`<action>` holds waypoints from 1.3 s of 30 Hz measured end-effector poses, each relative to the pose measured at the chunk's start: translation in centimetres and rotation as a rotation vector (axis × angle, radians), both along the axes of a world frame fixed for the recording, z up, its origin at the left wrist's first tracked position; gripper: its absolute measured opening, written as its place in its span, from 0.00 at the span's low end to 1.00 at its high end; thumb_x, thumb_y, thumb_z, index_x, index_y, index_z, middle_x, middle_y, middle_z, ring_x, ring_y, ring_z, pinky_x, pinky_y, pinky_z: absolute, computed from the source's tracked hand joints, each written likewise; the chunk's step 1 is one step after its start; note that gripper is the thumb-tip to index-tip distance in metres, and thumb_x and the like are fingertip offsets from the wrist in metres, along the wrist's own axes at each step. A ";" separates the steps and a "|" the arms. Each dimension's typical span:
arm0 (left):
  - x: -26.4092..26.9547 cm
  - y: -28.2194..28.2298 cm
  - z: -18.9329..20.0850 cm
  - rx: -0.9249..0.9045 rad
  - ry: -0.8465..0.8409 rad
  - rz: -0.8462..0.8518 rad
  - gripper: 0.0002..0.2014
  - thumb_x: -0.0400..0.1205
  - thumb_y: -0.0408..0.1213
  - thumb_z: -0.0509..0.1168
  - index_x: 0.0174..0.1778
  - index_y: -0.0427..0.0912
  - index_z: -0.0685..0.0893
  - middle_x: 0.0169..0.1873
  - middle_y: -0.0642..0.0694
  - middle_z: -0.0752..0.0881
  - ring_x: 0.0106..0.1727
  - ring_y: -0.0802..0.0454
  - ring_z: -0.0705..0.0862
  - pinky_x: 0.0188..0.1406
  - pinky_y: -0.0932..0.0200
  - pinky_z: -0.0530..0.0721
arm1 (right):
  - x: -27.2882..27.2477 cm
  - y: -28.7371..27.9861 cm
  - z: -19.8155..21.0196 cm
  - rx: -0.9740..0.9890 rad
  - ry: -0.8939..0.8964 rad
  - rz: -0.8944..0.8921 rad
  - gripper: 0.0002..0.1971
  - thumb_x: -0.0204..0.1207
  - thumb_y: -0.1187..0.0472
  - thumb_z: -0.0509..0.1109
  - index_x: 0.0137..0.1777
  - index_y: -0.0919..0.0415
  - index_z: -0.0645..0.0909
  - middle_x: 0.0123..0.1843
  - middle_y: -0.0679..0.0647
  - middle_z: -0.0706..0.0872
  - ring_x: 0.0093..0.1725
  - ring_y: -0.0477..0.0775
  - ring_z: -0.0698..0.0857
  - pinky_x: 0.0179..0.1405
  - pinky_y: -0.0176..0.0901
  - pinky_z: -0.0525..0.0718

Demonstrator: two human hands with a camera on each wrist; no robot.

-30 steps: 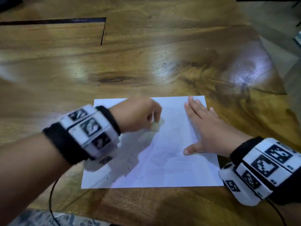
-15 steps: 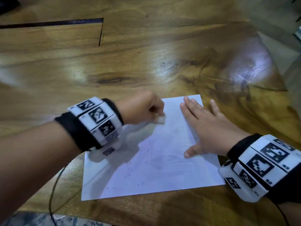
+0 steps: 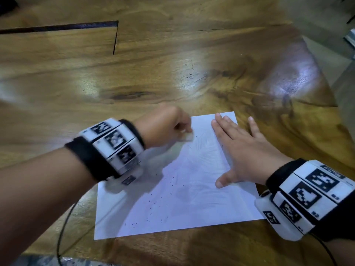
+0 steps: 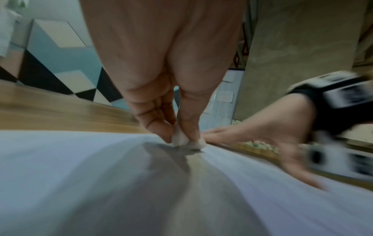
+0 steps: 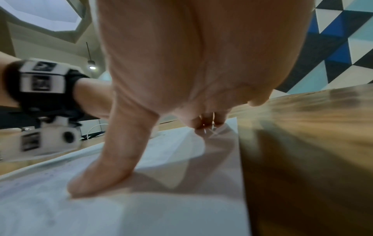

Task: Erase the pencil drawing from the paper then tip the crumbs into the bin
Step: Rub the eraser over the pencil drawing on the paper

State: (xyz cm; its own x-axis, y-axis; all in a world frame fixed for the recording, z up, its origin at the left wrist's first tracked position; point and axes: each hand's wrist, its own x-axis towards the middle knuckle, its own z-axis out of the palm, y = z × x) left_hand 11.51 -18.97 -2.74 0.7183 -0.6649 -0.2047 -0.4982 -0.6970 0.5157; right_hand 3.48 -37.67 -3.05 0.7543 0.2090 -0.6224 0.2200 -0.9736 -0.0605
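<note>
A white sheet of paper (image 3: 192, 198) lies on the wooden table (image 3: 134, 73), with faint pencil traces near its far end and dark eraser crumbs (image 3: 157, 204) scattered over its lower left part. My left hand (image 3: 169, 129) pinches a small white eraser (image 3: 187, 138) and presses it on the paper near the far edge; the left wrist view shows the eraser (image 4: 181, 140) between thumb and fingers. My right hand (image 3: 242, 150) lies flat with straight fingers on the paper's right side, holding it down. The bin is not in view.
The table's right edge (image 3: 317, 77) slopes off toward the floor at the upper right. A dark slot (image 3: 115, 35) cuts the tabletop at the far left. A thin black cable (image 3: 61, 227) hangs at the near left edge.
My left hand with the eraser has moved away from me, from the paper's middle toward its far edge. More crumbs show on the lower left. The right hand stays pressed flat.
</note>
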 end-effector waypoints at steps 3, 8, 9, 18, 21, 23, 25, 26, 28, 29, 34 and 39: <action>2.1 -3.4 0.1 0.008 -0.072 -0.013 0.04 0.71 0.34 0.72 0.39 0.40 0.87 0.31 0.46 0.84 0.35 0.48 0.80 0.28 0.77 0.66 | 0.0 0.1 0.1 0.006 0.003 -0.009 0.70 0.57 0.27 0.70 0.77 0.56 0.21 0.78 0.48 0.18 0.78 0.44 0.24 0.76 0.62 0.25; 0.2 -0.4 -0.4 0.033 0.005 -0.048 0.06 0.70 0.38 0.74 0.36 0.39 0.87 0.31 0.42 0.87 0.34 0.44 0.81 0.30 0.68 0.71 | -0.1 -0.1 0.1 0.037 0.002 -0.024 0.69 0.56 0.27 0.71 0.78 0.54 0.21 0.78 0.47 0.19 0.77 0.41 0.24 0.76 0.64 0.26; -0.6 0.6 -0.3 0.070 0.061 -0.060 0.06 0.70 0.39 0.74 0.36 0.40 0.87 0.31 0.43 0.86 0.34 0.46 0.80 0.31 0.66 0.72 | -0.1 -0.1 0.2 0.042 0.008 -0.029 0.69 0.56 0.28 0.71 0.78 0.54 0.21 0.78 0.46 0.19 0.77 0.41 0.24 0.76 0.64 0.26; 2.8 -3.2 0.0 -0.003 -0.042 -0.016 0.06 0.69 0.35 0.74 0.40 0.40 0.88 0.38 0.44 0.90 0.38 0.50 0.82 0.39 0.63 0.76 | -0.1 -0.2 0.2 0.044 0.019 -0.035 0.69 0.57 0.28 0.71 0.77 0.52 0.21 0.78 0.45 0.18 0.76 0.40 0.23 0.75 0.65 0.25; 1.5 -0.9 -0.4 -0.024 -0.035 -0.022 0.07 0.68 0.38 0.75 0.36 0.39 0.88 0.34 0.46 0.86 0.35 0.51 0.80 0.35 0.63 0.74 | 0.0 -0.2 0.2 0.049 0.028 -0.040 0.69 0.56 0.27 0.71 0.77 0.52 0.20 0.77 0.44 0.17 0.72 0.37 0.22 0.76 0.67 0.26; -0.2 2.0 -0.7 -0.001 0.039 -0.054 0.05 0.69 0.37 0.75 0.33 0.41 0.87 0.29 0.52 0.81 0.31 0.59 0.77 0.34 0.64 0.74 | 0.0 -0.2 0.2 0.047 0.033 -0.038 0.69 0.56 0.27 0.71 0.77 0.52 0.20 0.77 0.43 0.17 0.71 0.36 0.21 0.76 0.66 0.26; -1.5 4.6 -0.8 0.057 0.109 -0.092 0.03 0.69 0.35 0.75 0.32 0.45 0.86 0.27 0.59 0.77 0.30 0.67 0.77 0.32 0.68 0.73 | 0.0 -0.2 0.2 0.048 0.030 -0.036 0.70 0.56 0.27 0.71 0.77 0.52 0.20 0.77 0.43 0.18 0.71 0.36 0.21 0.76 0.66 0.27; -1.6 5.2 -0.8 0.078 0.137 -0.095 0.04 0.69 0.34 0.74 0.34 0.46 0.87 0.27 0.61 0.77 0.32 0.71 0.77 0.32 0.72 0.72 | 0.0 -0.2 0.2 0.050 0.028 -0.036 0.69 0.56 0.27 0.71 0.77 0.52 0.20 0.77 0.43 0.18 0.71 0.36 0.21 0.76 0.66 0.27; -1.0 5.1 -0.6 0.068 0.159 -0.052 0.05 0.68 0.31 0.74 0.37 0.44 0.88 0.29 0.61 0.79 0.33 0.70 0.78 0.34 0.71 0.74 | 0.0 -0.1 0.1 0.051 0.021 -0.035 0.69 0.56 0.27 0.71 0.77 0.52 0.20 0.77 0.44 0.18 0.72 0.36 0.22 0.76 0.66 0.27; -0.3 4.4 -0.5 0.043 0.140 -0.018 0.05 0.68 0.31 0.75 0.38 0.42 0.89 0.29 0.61 0.80 0.33 0.68 0.78 0.34 0.71 0.74 | 0.0 -0.1 0.1 0.051 0.018 -0.034 0.69 0.56 0.27 0.71 0.77 0.52 0.21 0.78 0.44 0.19 0.72 0.36 0.22 0.76 0.66 0.27; 2.6 -1.4 -0.1 -0.011 -0.020 -0.028 0.07 0.69 0.37 0.74 0.41 0.40 0.88 0.35 0.48 0.86 0.35 0.55 0.78 0.32 0.68 0.71 | 0.0 -0.2 0.0 0.053 0.022 -0.043 0.70 0.55 0.27 0.72 0.77 0.52 0.20 0.77 0.44 0.18 0.71 0.36 0.21 0.76 0.67 0.27; 0.7 0.4 -0.3 -0.017 0.019 -0.074 0.08 0.69 0.40 0.74 0.37 0.39 0.88 0.34 0.44 0.86 0.34 0.51 0.79 0.33 0.63 0.72 | 0.1 -0.2 0.0 0.062 0.025 -0.048 0.70 0.55 0.27 0.72 0.77 0.51 0.20 0.77 0.43 0.18 0.71 0.36 0.21 0.76 0.66 0.26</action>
State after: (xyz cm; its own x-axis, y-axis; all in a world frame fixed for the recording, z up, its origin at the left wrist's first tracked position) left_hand 12.18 -18.55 -3.01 0.6634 -0.7193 -0.2061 -0.5380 -0.6500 0.5367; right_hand 3.53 -37.87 -3.07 0.7490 0.2116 -0.6279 0.1705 -0.9773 -0.1259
